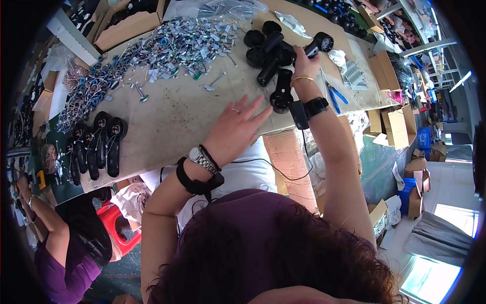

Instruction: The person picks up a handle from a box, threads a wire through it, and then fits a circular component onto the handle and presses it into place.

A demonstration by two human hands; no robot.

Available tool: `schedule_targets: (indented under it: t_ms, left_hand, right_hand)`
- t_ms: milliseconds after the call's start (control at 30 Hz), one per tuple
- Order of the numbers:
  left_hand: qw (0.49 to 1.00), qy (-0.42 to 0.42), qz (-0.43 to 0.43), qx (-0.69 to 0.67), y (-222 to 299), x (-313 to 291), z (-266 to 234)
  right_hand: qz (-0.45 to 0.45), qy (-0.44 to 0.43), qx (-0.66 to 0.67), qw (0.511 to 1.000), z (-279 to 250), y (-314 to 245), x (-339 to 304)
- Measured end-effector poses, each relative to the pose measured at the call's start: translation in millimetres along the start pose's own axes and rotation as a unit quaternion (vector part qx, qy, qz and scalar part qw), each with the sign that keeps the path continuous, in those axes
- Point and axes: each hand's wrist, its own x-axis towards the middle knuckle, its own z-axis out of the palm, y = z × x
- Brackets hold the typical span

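My left hand [232, 129] hovers over the near edge of the table, palm down, fingers spread and nothing in it. Farther off on the right, my right hand [307, 66] is closed around the handle of a black handheld fan [322, 42], whose round head points away to the right. Just left of that hand lies a heap of black fan bodies [268, 51] with round heads and tube-like handles. Another black fan body [281, 93] rests nearer to me, beside my right wrist. My right fingertips are partly hidden by the hand itself.
A wide pile of small wired circuit boards [187, 48] and motors [98, 83] covers the far left. Several black fan parts [101, 144] stand grouped at the table's left edge. Blue-handled pliers [334, 92] lie right of my right wrist. Another person [68, 238] sits at lower left.
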Motion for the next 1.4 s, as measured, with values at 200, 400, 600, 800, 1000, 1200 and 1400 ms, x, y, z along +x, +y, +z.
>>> schedule_targets:
  t_ms: [200, 400, 600, 800, 1000, 1200, 1400]
  left_hand:
    - [0.999, -0.039, 0.036, 0.003, 6, 1, 13]
    - [0.998, -0.031, 0.029, 0.036, 2, -11, 13]
    - [0.954, 0.108, -0.09, -0.263, 0, -30, -10]
    - [0.719, -0.006, -0.31, -0.622, -12, -51, -36]
    - [0.618, 0.259, -0.309, -0.675, -21, -72, -26]
    - [0.559, 0.334, -0.321, -0.688, -32, -82, -30]
    - [0.576, 0.313, -0.312, -0.687, -36, -81, -24]
  right_hand:
    - [0.045, -0.072, 0.07, 0.994, -57, -29, -34]
    - [0.025, -0.121, -0.032, 0.992, -115, -69, -125]
    - [0.144, -0.472, 0.042, 0.869, -107, -110, -181]
    - [0.262, -0.685, 0.117, 0.67, -49, -93, -216]
    - [0.082, -0.671, 0.02, 0.736, -52, -109, -225]
    - [-0.1, -0.396, -0.217, 0.887, -102, -74, -171]
    - [-0.194, -0.359, -0.218, 0.886, -63, -59, -144]
